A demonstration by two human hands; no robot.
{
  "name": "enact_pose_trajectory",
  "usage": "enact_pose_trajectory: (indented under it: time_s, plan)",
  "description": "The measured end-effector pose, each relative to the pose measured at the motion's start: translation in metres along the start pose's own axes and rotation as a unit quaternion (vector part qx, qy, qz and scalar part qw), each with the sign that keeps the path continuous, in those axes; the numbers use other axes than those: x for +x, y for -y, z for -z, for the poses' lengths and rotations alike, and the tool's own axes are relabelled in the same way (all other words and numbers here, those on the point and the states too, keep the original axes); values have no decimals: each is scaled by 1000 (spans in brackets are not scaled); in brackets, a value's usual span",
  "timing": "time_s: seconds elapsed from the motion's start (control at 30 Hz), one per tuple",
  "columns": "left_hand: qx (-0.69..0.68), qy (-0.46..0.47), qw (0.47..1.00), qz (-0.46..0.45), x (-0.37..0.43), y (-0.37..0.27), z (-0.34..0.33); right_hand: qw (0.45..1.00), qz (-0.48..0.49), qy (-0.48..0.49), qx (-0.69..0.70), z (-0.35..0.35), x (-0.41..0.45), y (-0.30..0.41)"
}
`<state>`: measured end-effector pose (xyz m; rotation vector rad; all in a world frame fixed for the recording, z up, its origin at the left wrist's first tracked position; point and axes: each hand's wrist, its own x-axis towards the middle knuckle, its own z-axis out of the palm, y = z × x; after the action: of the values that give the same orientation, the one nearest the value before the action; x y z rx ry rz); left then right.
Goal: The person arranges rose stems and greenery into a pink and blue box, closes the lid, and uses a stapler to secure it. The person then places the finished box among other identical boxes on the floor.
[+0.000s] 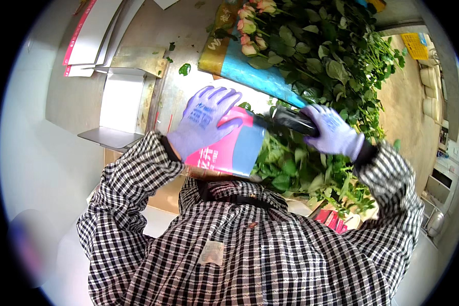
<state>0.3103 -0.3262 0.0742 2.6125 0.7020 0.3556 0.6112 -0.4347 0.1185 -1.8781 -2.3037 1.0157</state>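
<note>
My left hand (208, 120), in a lilac glove, holds down a pink and blue printed wrapper (233, 143) with the thumb across its face. The wrapper lies around a bunch of leafy stems (287, 164), whose leaves spread out to the right. In my right hand (331, 130), also gloved, is a black handheld tool (296, 120), perhaps a stapler; motion blur hides its details. The tool's front end is at the wrapper's upper right edge. Any flower heads inside the wrapper are hidden.
Beyond my hands, pink-and-cream roses (248, 26) with long leafy stems (321, 49) lie on a blue and brown printed sheet (248, 74). White sheets with pink edges (90, 34) hang at upper left, near a metal stand (114, 137). A yellow basket (415, 46) stands far right.
</note>
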Motion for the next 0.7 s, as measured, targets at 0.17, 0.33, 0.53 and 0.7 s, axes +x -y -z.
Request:
enact_pose_trajectory:
  time_s: [0.17,0.33,0.53,0.7]
  plan:
    - [120,174,971,-112,-57,-46,-56,671,-132,219,696,-69,-60,57]
    - [212,52,958,-184,-79,-30,-142,758,-147,279,571,-171,-66,26]
    - [215,27,960,-175,-81,-34,-155,661,-231,197,686,-186,-57,31]
    - [36,-60,981,-179,-88,-49,-147,611,-329,167,700,-202,-57,44]
